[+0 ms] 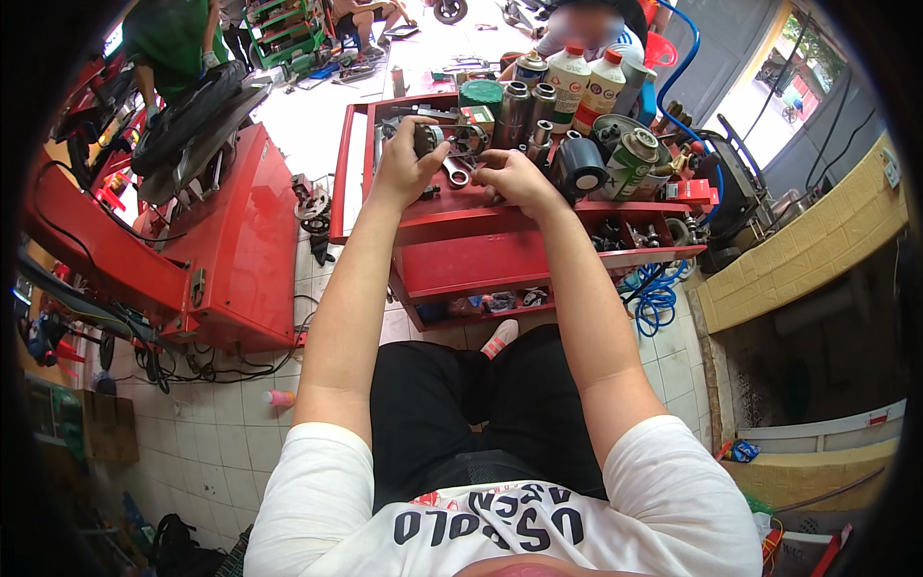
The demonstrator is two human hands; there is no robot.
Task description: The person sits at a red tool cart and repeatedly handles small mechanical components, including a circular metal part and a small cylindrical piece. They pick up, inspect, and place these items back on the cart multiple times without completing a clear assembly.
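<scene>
At the left part of the red tool cart's [461, 223] top, my left hand [406, 165] is closed around a round metal mechanical part [465, 141]. The part's exact kind is hard to make out. My right hand [519, 181] is beside it, with thumb and fingers pinched together. Whatever is between those fingertips is too small to name. A ring spanner [457, 173] lies between the two hands. Right of them stand shiny metal cylinders [513, 108] and a dark canister [583, 165] lying toward me.
White bottles with red caps [567, 82], a green-and-white can [635, 159] and a red box [691, 190] crowd the cart's right side. An open drawer [639, 236] holds metal parts. A large red machine [240, 240] stands left. Blue hose [656, 298] coils below. Other people are beyond.
</scene>
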